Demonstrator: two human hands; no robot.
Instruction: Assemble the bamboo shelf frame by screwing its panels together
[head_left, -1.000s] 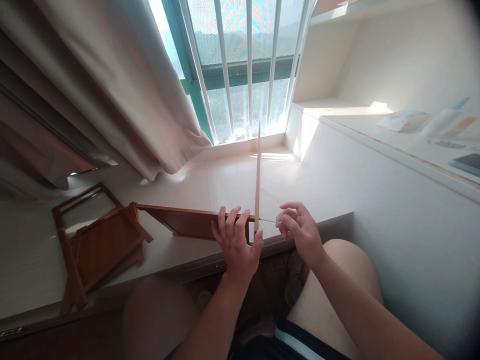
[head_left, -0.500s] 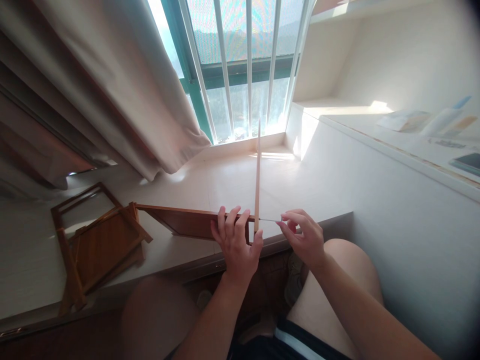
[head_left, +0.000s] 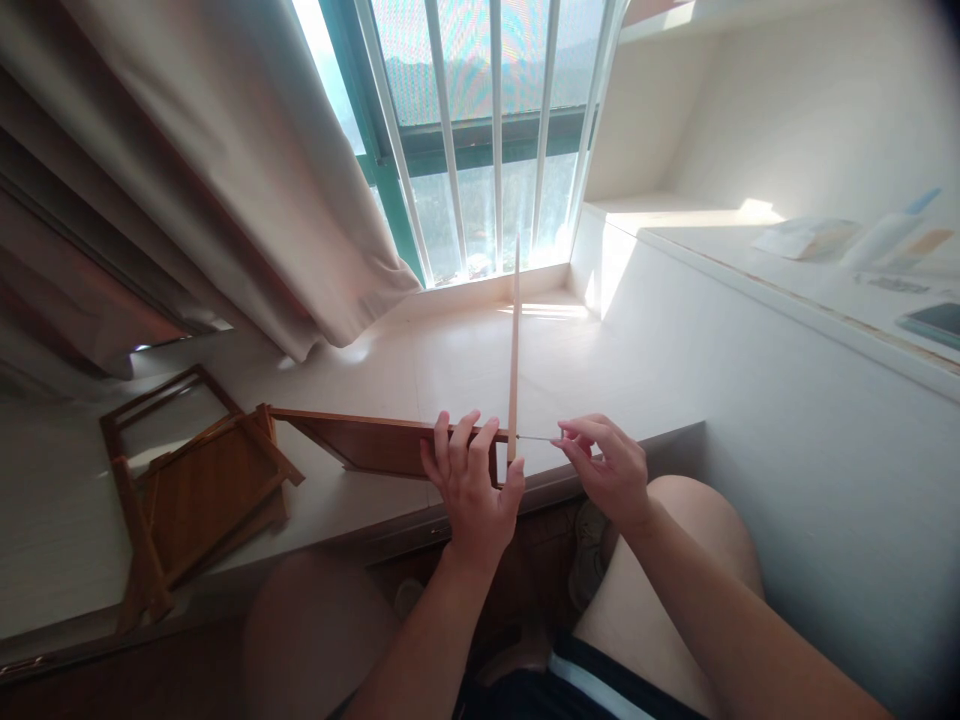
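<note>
A: Where is the brown panel?
B: The brown panel (head_left: 382, 445) lies in the lower centre of the frame, running left to right on the white ledge (head_left: 465, 360). Its right end meets a pale wooden strip (head_left: 514, 350) that points up toward the window (head_left: 480, 200).

A: And the hands?
B: The left hand (head_left: 476, 480) is clamped on the panel's right end, fingers over the top edge, thumb beside the strip. The right hand (head_left: 607, 465), right of centre, pinches a thin metal rod (head_left: 534, 438) between thumb and fingertips; the rod's far end reaches the strip's right side.

A: What lies about them?
B: A folded brown wooden frame (head_left: 214, 490) at lower left, touching the panel's left end.

A: Any lettering?
B: Upper right, a white packet (head_left: 806, 238) and a blue-tipped bottle (head_left: 885, 240) look too blurred to read.
</note>
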